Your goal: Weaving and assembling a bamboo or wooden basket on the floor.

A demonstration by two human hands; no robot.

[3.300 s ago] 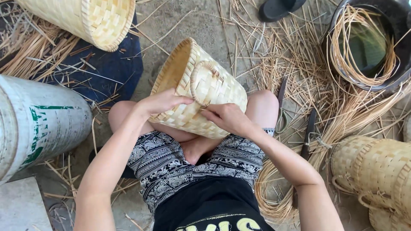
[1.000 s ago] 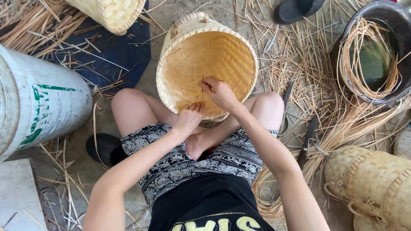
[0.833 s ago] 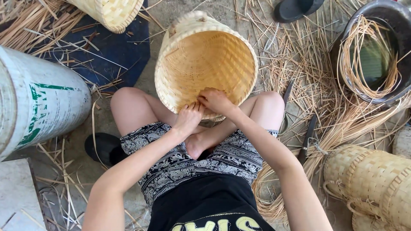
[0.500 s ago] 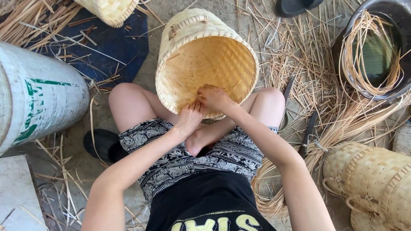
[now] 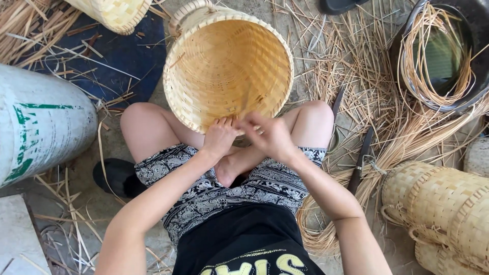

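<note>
Person sits cross-legged on the ground, big round pale woven bamboo basket (image 5: 229, 66) tipped on its side btwn the knees, open mouth facing the camera, w/ a loop handle at its far top edge. Both hands are at the near rim, bottom centre. Left hand (image 5: 220, 138): fingers curled, tips pressing on the rim's edge, gripping it. Right hand (image 5: 270, 137): fingers bunched and pinched together right at the rim, just beside the left; looks like a thin strip is nipped there but it's blurred, can't tell for sure. Hands nearly touching each other.

Round about: a large white plastic drum w/ green markings (image 5: 41, 130) lies on its side at left, near the left knee. Another woven bamboo basket (image 5: 114, 12) sits at top left on a dark blue mat (image 5: 117, 61). At right, a dark round tub holding coiled bamboo strips (image 5: 443, 56); below it a stack of small finished woven baskets (image 5: 443, 203). Loose straw-coloured bamboo splints (image 5: 387, 147) litter the ground on the right, a dark-handled knife (image 5: 361, 160) lying among them by the right knee. Black sandal (image 5: 119, 175) under the left thigh.
</note>
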